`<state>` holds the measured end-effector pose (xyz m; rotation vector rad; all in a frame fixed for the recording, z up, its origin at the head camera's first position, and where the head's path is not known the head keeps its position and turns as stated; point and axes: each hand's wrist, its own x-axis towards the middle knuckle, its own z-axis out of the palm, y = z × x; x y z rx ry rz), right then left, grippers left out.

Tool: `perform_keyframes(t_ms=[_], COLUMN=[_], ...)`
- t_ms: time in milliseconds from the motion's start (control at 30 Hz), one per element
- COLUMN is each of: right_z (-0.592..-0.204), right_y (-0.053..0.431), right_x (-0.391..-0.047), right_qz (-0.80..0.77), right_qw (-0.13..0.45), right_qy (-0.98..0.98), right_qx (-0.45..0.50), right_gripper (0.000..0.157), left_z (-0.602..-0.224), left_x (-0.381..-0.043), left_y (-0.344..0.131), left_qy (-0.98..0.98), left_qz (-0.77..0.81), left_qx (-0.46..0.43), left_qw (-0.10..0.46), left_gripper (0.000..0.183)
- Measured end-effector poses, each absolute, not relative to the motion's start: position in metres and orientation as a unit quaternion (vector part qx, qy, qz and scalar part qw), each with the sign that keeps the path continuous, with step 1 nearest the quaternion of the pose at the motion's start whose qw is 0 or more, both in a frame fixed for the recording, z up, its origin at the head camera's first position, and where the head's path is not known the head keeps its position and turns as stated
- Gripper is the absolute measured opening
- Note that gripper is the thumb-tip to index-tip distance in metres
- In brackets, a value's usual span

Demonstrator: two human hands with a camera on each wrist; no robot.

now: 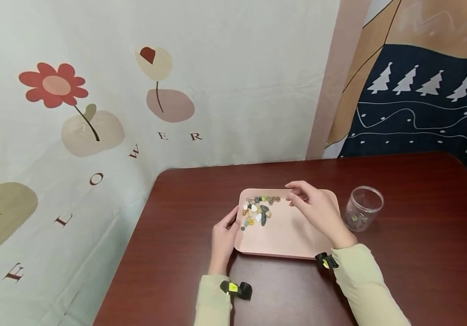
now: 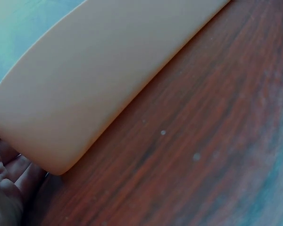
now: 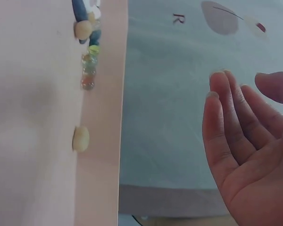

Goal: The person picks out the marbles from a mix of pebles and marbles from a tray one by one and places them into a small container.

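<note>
A pink rectangular tray [image 1: 286, 235] lies on the table, with small stones and beads [image 1: 254, 213] gathered at its left end and back left edge. My left hand [image 1: 224, 235] holds the tray's left side, thumb at the rim and fingers along the outer wall. Above the tray's back right part is my right hand [image 1: 316, 210]. Its fingers are loosely bent, the thumb stands apart, and nothing shows between them in the right wrist view. A pale oval stone [image 3: 81, 139] lies alone by the tray's back wall, apart from a row of glassy beads [image 3: 88, 70].
A clear jar [image 1: 364, 208] stands right of the tray, with a small marble-like bead low inside. The dark red wooden table [image 1: 168, 253] reaches back to a printed cloth [image 1: 250, 90] hanging along its far and left sides.
</note>
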<state>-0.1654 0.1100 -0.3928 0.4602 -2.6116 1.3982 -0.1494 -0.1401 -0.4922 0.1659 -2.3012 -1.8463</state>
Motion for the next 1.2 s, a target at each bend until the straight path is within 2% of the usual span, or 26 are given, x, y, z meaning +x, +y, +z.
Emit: perform_keyframes(t_ms=[167, 367, 467, 867, 1200], right_z=[-0.397, -0.407, -0.408, -0.419, -0.437], right_y=[0.098, 0.090, 0.086, 0.076, 0.073], right_x=[-0.175, -0.188, -0.196, -0.214, -0.233], right_qz=[0.473, 0.460, 0.454, 0.440, 0.503], right_qw=[0.021, -0.024, -0.048, -0.092, -0.192], right_qy=[-0.866, -0.873, -0.876, -0.879, -0.835], right_qx=[0.159, 0.160, 0.157, 0.160, 0.113], right_gripper=[0.035, 0.024, 0.020, 0.029, 0.035], left_z=[-0.483, -0.460, -0.467, -0.457, -0.456], left_x=[-0.146, -0.136, -0.139, -0.137, -0.136], left_y=[-0.141, -0.134, -0.136, -0.134, -0.134], left_qy=[-0.773, -0.780, -0.779, -0.777, -0.777], left_qz=[-0.627, -0.618, -0.618, -0.622, -0.622], left_qx=[0.052, 0.053, 0.051, 0.045, 0.061], left_qw=[0.081, 0.088, 0.094, 0.086, 0.080], left_gripper=[0.036, 0.036, 0.036, 0.037, 0.037])
